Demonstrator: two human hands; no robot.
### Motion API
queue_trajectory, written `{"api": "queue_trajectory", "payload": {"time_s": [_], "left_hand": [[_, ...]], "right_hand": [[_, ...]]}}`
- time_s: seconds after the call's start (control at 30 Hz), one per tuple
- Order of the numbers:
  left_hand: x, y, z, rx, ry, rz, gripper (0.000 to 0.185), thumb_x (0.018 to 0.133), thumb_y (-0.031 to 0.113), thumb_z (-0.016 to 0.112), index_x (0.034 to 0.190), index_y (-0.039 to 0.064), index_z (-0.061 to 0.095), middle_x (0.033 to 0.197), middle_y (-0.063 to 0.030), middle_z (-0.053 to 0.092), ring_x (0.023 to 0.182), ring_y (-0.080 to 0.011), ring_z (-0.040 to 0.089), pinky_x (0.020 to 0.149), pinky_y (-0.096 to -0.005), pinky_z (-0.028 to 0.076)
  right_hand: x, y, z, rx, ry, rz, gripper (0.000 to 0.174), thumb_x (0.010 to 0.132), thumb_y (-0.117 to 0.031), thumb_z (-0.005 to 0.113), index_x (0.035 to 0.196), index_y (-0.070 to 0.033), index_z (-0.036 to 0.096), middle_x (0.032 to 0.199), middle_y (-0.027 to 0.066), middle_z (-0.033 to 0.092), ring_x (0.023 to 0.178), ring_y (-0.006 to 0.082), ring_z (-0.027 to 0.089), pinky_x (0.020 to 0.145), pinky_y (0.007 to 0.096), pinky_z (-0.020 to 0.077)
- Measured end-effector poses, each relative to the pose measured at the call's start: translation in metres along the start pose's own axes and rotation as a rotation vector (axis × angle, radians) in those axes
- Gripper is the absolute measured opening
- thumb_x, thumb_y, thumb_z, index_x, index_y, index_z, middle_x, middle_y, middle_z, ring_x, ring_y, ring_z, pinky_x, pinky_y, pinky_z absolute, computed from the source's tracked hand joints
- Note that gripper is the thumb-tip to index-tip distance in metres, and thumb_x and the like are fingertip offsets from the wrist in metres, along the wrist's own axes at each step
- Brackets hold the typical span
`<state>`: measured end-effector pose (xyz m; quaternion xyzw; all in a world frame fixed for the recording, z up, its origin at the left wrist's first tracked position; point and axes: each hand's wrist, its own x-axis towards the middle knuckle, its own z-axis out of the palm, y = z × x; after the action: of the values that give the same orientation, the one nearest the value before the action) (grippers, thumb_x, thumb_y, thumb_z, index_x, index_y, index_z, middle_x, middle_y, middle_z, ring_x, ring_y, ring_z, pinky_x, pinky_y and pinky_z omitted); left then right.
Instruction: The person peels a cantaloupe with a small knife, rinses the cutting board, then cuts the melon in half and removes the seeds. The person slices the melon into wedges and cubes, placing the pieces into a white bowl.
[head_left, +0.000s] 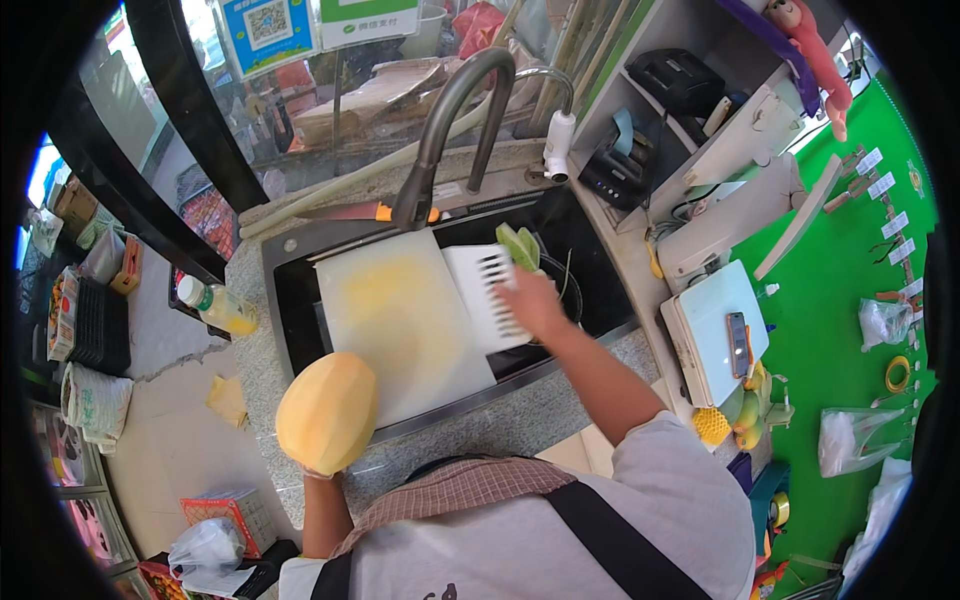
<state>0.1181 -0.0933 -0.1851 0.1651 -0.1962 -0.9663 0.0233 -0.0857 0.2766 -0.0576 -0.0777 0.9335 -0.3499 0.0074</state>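
A large peeled yellow-orange melon (327, 412) rests on my left hand (319, 474) over the front left corner of the sink counter. Most of that hand is hidden beneath the fruit. My right hand (534, 301), slightly blurred, is over the slotted edge of a white plastic board (474, 292). Whether its fingers grip the board cannot be made out. Green rind-like pieces (519, 246) show just beyond the right fingers. Beside the slotted board, a white cutting board (390, 330) with yellow juice stains lies across the black sink (600, 262).
Behind the boards rise a grey faucet (433, 142) and a knife (352, 211) with an orange handle. A juice bottle (217, 306) stands at the counter's left edge. To the right, a phone (739, 345) lies on a white scale-like machine (694, 337), near several mangoes (748, 416).
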Motion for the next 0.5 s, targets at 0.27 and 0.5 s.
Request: {"api": "queue_trajectory", "payload": {"time_s": [0.27, 0.5], "left_hand": [[0.021, -0.019, 0.08, 0.043, 0.096, -0.119, 0.057, 0.096, 0.047, 0.038, 0.135, 0.006, 0.043, 0.133, -0.0128, 0.05, 0.119, -0.0333, 0.05, 0.095, -0.0425, 0.048], [0.039, -0.056, 0.125, 1.228, -0.094, 0.446, 0.06, 0.088, 0.029, 0.062, 0.137, 0.004, 0.04, 0.137, -0.0146, 0.045, 0.124, -0.0298, 0.046, 0.104, -0.0388, 0.039]], "right_hand": [[-0.047, -0.099, 0.056, -0.002, -0.278, -0.324, 0.016, 0.084, -0.016, 0.054, 0.089, -0.001, 0.055, 0.073, 0.0206, 0.064, 0.069, 0.0397, 0.064, 0.063, 0.0482, 0.0516], [-0.045, -0.057, 0.05, -0.077, -0.364, -0.274, 0.017, 0.083, -0.017, 0.055, 0.092, -0.003, 0.055, 0.078, 0.0194, 0.065, 0.075, 0.0391, 0.064, 0.068, 0.049, 0.0507]]}}
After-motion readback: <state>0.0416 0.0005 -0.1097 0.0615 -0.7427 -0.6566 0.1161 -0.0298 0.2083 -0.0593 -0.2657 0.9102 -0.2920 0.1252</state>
